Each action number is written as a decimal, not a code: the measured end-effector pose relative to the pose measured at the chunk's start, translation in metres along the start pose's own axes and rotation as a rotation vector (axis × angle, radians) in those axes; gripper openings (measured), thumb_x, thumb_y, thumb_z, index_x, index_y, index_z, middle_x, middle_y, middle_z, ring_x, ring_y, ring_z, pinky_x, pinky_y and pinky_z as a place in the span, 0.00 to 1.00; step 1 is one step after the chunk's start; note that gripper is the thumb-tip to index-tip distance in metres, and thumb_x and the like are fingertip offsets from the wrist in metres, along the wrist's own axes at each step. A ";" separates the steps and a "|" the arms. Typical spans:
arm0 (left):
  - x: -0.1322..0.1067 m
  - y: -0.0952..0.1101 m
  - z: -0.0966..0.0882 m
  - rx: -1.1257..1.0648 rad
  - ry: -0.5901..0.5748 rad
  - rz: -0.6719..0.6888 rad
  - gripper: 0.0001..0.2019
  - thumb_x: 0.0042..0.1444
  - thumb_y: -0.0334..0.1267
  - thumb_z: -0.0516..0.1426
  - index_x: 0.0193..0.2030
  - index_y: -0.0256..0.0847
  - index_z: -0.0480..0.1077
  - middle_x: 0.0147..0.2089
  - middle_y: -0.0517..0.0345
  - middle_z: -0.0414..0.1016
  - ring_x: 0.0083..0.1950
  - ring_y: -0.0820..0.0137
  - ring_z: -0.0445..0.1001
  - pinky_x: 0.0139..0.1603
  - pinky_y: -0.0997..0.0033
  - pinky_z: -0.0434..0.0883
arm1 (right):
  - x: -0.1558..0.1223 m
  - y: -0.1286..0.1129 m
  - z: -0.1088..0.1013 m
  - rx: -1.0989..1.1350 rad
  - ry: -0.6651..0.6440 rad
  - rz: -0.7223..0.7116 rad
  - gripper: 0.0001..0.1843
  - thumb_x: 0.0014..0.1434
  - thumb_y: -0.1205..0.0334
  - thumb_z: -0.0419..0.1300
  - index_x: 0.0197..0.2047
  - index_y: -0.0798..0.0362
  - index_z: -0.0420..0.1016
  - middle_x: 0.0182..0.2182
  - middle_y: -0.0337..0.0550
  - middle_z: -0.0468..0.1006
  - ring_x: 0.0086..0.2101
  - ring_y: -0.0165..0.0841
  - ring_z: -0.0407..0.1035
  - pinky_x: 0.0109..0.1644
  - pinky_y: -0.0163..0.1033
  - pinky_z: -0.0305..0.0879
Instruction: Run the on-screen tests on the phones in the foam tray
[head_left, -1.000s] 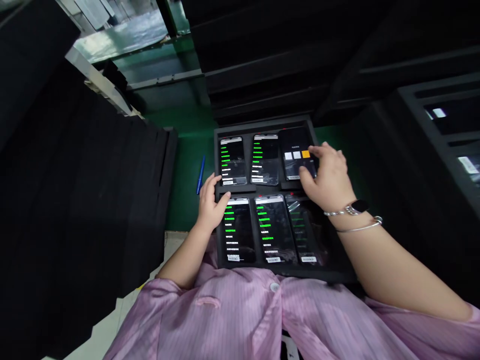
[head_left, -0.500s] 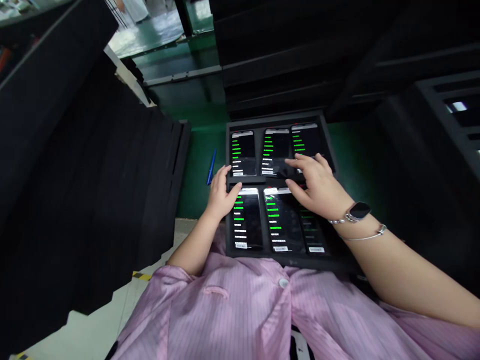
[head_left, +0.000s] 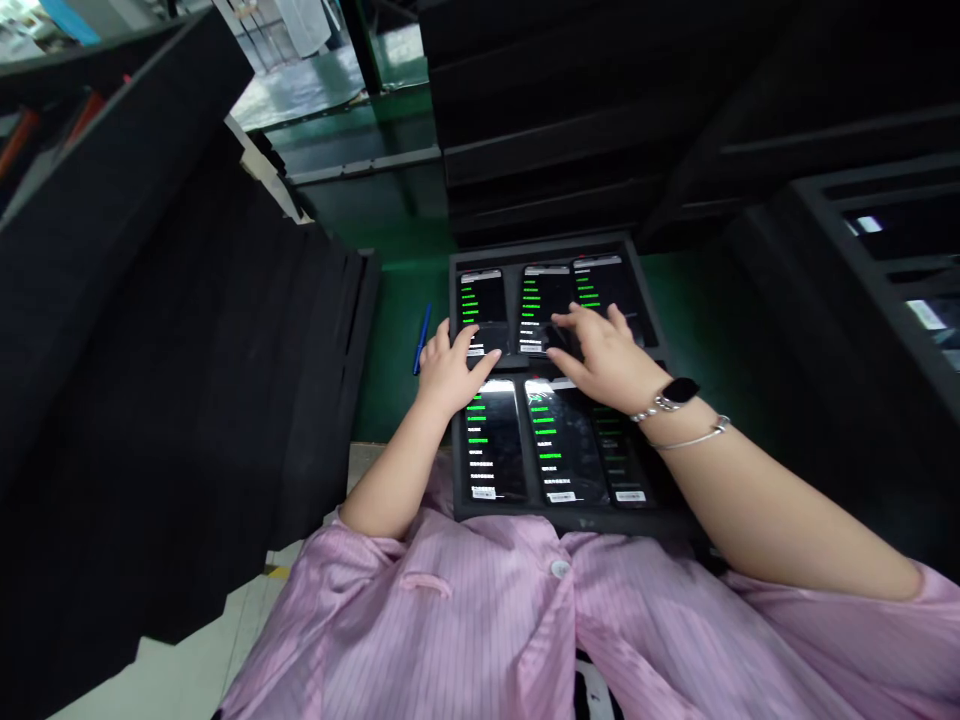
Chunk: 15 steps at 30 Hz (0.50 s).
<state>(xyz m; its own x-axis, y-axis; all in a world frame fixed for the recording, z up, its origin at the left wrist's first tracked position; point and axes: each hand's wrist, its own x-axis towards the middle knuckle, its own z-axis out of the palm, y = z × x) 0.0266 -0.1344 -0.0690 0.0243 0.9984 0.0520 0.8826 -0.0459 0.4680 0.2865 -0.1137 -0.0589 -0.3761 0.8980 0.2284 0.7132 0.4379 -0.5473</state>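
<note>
A black foam tray (head_left: 513, 364) in front of me holds several smartphones in two rows, their dark screens lit with green and white text lines. My left hand (head_left: 452, 372), fingers spread, rests over the lower end of the back-left phone (head_left: 481, 298). My right hand (head_left: 606, 352) is open too, its index fingertip at the back-middle phone (head_left: 545, 292) and its palm partly over the back-right phone (head_left: 598, 280). Nearest my body lie the front-left phone (head_left: 502, 450), the front-middle phone (head_left: 574, 450) and a dimmer front-right phone (head_left: 626, 465). Whether the fingertips touch glass I cannot tell.
A blue pen (head_left: 422, 338) lies on the green tabletop (head_left: 397, 400) left of the tray. Tall stacks of black trays (head_left: 187, 380) stand at my left, with more dark trays (head_left: 540, 170) behind. Another tray (head_left: 840, 230) with devices is at the right.
My left hand has shifted right, onto the lower end of the back-left phone. My right hand has moved a little left, toward the back-middle phone. The view has tilted slightly.
</note>
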 end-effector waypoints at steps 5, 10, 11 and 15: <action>0.000 -0.002 0.001 -0.048 0.036 0.020 0.36 0.65 0.58 0.58 0.75 0.45 0.57 0.74 0.37 0.58 0.76 0.44 0.57 0.73 0.37 0.56 | -0.013 0.016 -0.035 -0.008 0.210 0.135 0.15 0.67 0.54 0.53 0.54 0.51 0.67 0.53 0.52 0.79 0.63 0.50 0.67 0.74 0.68 0.46; 0.003 -0.005 0.003 -0.078 0.051 0.034 0.34 0.65 0.57 0.59 0.73 0.44 0.60 0.73 0.37 0.60 0.74 0.44 0.59 0.72 0.37 0.57 | -0.020 0.035 -0.024 -0.055 0.145 0.174 0.14 0.64 0.56 0.53 0.51 0.52 0.68 0.52 0.55 0.80 0.63 0.54 0.66 0.71 0.75 0.46; 0.004 -0.007 0.003 -0.094 0.056 0.040 0.34 0.65 0.56 0.58 0.73 0.43 0.60 0.72 0.37 0.60 0.74 0.45 0.59 0.73 0.38 0.57 | -0.021 0.035 -0.024 -0.053 0.128 0.186 0.15 0.64 0.56 0.53 0.51 0.52 0.68 0.53 0.56 0.79 0.63 0.56 0.65 0.70 0.76 0.47; -0.009 -0.012 0.005 -0.229 0.107 0.083 0.35 0.68 0.58 0.54 0.74 0.40 0.55 0.74 0.35 0.56 0.78 0.50 0.53 0.75 0.44 0.57 | -0.035 0.007 -0.050 -0.029 0.299 0.092 0.17 0.66 0.59 0.54 0.56 0.52 0.68 0.56 0.57 0.77 0.65 0.53 0.64 0.72 0.70 0.51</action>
<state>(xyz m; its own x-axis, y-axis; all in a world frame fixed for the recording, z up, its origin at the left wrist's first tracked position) 0.0184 -0.1431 -0.0799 0.0315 0.9821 0.1856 0.7503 -0.1459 0.6448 0.3341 -0.1398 -0.0299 -0.1221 0.9047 0.4081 0.7542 0.3518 -0.5544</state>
